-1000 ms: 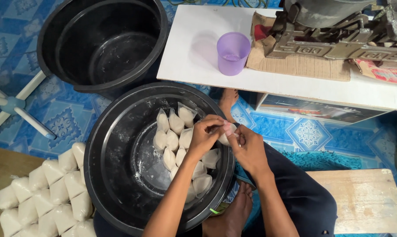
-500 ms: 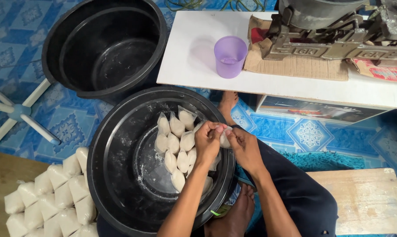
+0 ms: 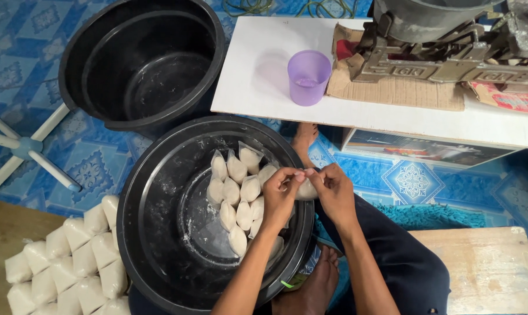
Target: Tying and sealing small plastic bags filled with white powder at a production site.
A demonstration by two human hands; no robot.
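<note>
My left hand (image 3: 280, 197) and my right hand (image 3: 335, 189) meet over the right rim of a large black tub (image 3: 153, 233), fingertips pinched together on the top of one small white filled plastic bag (image 3: 306, 189). The bag hangs between the two hands, mostly hidden by the fingers. Inside the tub, just left of my left hand, several similar small white bags (image 3: 236, 195) lie packed side by side on the bottom.
A second, empty black tub (image 3: 141, 64) stands at the upper left. A low white table (image 3: 258, 70) carries a purple cup (image 3: 307, 76) and a grey metal machine (image 3: 445, 41) on cardboard. Stacked white bags (image 3: 65, 262) lie at lower left. A white stand's legs (image 3: 24, 149) sit far left.
My hands have stayed together on the small bag at the tub's rim, with only slight finger movement. The view has shifted a little.
</note>
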